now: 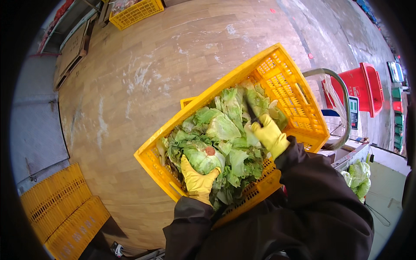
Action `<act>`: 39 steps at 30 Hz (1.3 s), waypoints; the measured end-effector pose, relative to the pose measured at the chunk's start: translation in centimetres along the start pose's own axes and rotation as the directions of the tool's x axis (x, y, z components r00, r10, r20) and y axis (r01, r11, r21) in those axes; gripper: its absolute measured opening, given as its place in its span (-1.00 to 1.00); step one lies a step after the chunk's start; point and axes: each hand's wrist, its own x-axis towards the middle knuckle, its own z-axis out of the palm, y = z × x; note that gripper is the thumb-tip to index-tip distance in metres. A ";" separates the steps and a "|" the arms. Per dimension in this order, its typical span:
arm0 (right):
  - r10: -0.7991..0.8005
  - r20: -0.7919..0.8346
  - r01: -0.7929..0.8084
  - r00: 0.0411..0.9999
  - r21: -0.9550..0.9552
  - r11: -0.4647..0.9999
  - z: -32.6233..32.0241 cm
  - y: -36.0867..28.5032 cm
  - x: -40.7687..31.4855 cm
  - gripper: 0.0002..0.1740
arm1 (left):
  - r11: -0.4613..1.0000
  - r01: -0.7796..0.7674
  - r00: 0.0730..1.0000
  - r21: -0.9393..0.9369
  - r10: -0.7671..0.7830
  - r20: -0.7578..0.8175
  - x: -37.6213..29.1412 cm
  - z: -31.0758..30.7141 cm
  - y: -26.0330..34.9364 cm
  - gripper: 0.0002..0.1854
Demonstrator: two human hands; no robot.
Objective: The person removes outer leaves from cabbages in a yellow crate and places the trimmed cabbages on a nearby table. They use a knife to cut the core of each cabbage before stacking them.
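My left hand (199, 178), in a yellow rubber glove, grips a head of lettuce (203, 159) from its near side. The lettuce's round brown cut stem faces up. In my right hand (269, 135), gloved the same way, is a knife (252, 110) with a dark handle; its blade is blurred and points away from me over the leaves. Both hands are inside a yellow plastic crate (286, 94), which sits tilted across the view. Loose lettuce leaves (224, 126), some wilted and browned, fill much of it. My left fingertips are partly hidden by the lettuce.
Heads of lettuce (359, 177) lie on a surface at my right. Beyond the crate are a curved metal rail (346, 94), a digital scale (353, 112) and a red bin (354, 86). Stacked yellow crates (61, 208) stand lower left; another yellow crate (138, 13) is at the top.
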 end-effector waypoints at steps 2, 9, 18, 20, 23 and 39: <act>-0.286 0.209 0.326 0.935 -0.190 0.926 -0.2 -1.5 -4.0 -0.78 | 0.999 0.011 1.000 0.035 -0.012 0.025 0.4 -0.3 0.6 0.38; -0.239 0.507 0.556 0.828 -0.686 0.469 3.8 -0.2 -9.0 -0.40 | 0.988 0.054 0.979 0.147 -0.081 0.188 2.2 -2.1 1.2 0.38; -0.396 0.367 0.484 0.842 -0.838 0.251 8.4 1.5 -7.8 -0.72 | 0.981 -0.015 0.994 0.195 -0.006 0.106 2.6 -0.7 0.9 0.30; -0.365 0.294 0.368 0.884 -0.917 0.153 10.1 1.1 -5.8 -0.90 | 0.984 -0.016 0.991 0.178 -0.008 0.131 2.1 -0.3 0.9 0.31; -0.312 0.667 0.690 0.677 -0.722 -0.047 10.2 2.0 -1.9 -0.81 | 0.994 -0.017 0.998 0.108 0.010 0.068 1.4 0.0 0.7 0.30; -0.375 0.051 0.378 0.926 -0.072 0.923 -5.7 -1.7 -16.0 -0.59 | 0.554 -0.512 0.847 0.657 0.455 0.276 -1.0 -1.8 3.4 -0.05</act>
